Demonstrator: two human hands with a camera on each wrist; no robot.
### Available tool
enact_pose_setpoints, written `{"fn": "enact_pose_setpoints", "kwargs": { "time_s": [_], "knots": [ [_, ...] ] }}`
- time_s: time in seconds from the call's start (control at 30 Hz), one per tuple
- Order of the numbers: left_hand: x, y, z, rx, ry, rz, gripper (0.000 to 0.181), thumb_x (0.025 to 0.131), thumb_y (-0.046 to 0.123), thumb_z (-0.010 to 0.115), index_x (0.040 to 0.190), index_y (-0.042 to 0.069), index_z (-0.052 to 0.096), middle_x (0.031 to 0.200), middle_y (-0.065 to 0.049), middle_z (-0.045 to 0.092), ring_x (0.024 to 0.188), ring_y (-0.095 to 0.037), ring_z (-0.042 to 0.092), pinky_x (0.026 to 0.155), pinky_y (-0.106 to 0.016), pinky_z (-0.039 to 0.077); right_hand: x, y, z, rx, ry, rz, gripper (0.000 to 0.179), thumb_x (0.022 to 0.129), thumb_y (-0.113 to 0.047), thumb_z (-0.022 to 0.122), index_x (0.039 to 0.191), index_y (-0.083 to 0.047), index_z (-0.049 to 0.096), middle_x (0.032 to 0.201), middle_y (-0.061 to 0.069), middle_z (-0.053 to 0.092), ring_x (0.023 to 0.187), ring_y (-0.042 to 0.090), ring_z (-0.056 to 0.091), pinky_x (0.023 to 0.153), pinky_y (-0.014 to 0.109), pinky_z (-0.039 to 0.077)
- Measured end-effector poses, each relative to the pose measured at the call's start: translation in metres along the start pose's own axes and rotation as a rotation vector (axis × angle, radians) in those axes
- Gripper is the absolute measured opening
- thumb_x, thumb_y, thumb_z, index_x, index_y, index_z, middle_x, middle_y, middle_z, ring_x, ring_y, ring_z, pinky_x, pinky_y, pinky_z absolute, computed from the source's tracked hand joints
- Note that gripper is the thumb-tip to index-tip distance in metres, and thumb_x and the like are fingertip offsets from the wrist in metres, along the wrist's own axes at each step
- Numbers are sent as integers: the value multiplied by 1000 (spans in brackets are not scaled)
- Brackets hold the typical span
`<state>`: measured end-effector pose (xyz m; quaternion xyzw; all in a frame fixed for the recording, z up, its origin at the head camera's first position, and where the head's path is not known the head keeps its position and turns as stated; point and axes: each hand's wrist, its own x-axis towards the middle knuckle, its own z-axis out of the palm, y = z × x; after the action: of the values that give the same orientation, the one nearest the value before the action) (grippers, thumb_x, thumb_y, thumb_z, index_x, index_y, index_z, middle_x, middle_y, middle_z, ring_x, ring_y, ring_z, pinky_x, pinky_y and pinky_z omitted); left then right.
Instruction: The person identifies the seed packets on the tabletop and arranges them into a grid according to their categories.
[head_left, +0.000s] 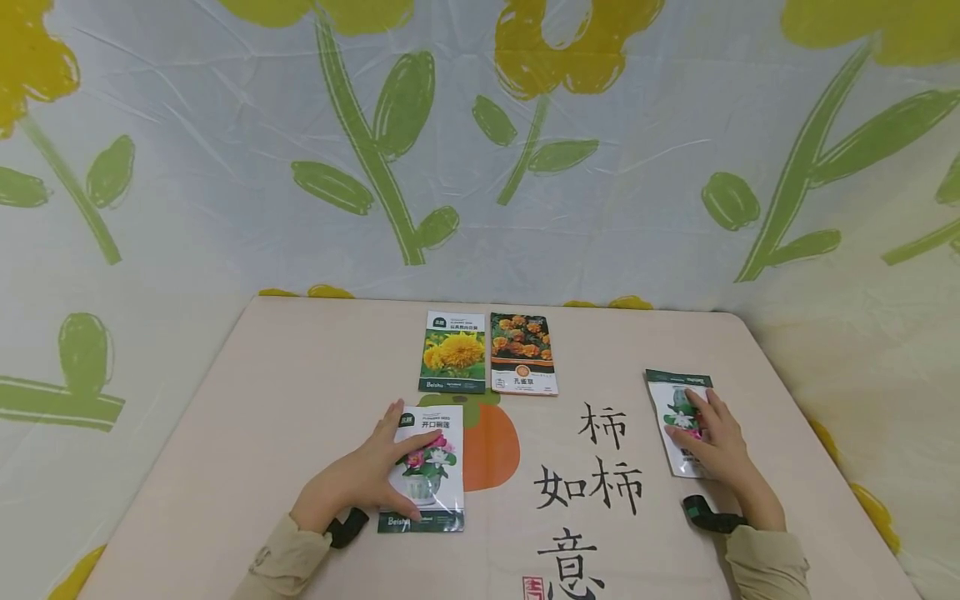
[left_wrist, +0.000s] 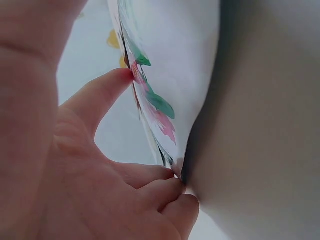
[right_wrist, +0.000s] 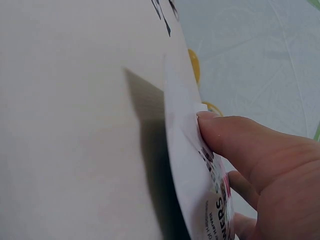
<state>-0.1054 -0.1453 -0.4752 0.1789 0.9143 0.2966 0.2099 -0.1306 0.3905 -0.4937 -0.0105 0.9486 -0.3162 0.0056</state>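
Observation:
My left hand (head_left: 356, 479) holds a white seed packet (head_left: 444, 490) with pink and white flowers in a pot and a dark green bottom band. The index finger and thumb reach over its front; in the left wrist view the other fingers curl at the edge of the packet (left_wrist: 182, 75). My right hand (head_left: 723, 442) grips another white and green seed packet (head_left: 660, 392) at the right, thumb over its face. In the right wrist view this packet (right_wrist: 182, 160) is tilted, with one edge raised over its shadow on the table.
Two more seed packets lie side by side at the back: one with a yellow flower (head_left: 453, 354), one with orange marigolds (head_left: 522, 354). The pale table cover (head_left: 315, 358) bears a printed persimmon (head_left: 491, 450) and black characters. A flower-patterned curtain (head_left: 225, 167) stands behind.

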Motion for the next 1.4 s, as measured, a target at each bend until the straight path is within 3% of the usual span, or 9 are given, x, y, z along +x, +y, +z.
{"fn": "enact_pose_setpoints", "kwargs": {
  "time_s": [0.6,0.93,1.2,1.4],
  "knots": [
    [9,4,8,39,-15,28,103,59,60,89,149,44,42,165,-16,-11,150,-41,-1,107,-65,33,0,4,2,-3,5,-9,81,93,-34,63,153,3,23,156,38,1,137,66,3,96,85,8],
    [14,6,10,39,-19,40,103,59,62,87,150,44,41,165,-15,-12,150,-40,1,104,-63,39,1,4,2,5,3,-5,81,94,-34,63,153,2,22,157,37,0,137,65,2,96,85,8],
    [16,8,12,71,-20,54,105,59,63,87,150,45,39,166,-7,-12,151,-36,-9,106,-66,33,1,1,1,1,-1,-1,81,93,-33,64,153,2,23,157,37,1,137,65,2,96,85,8],
    [18,10,13,59,-14,71,105,59,61,88,150,44,39,166,-9,-9,151,-35,-9,107,-64,34,1,3,1,3,1,-10,81,93,-34,64,153,3,23,156,38,1,137,66,3,96,85,8]
  ]
}}
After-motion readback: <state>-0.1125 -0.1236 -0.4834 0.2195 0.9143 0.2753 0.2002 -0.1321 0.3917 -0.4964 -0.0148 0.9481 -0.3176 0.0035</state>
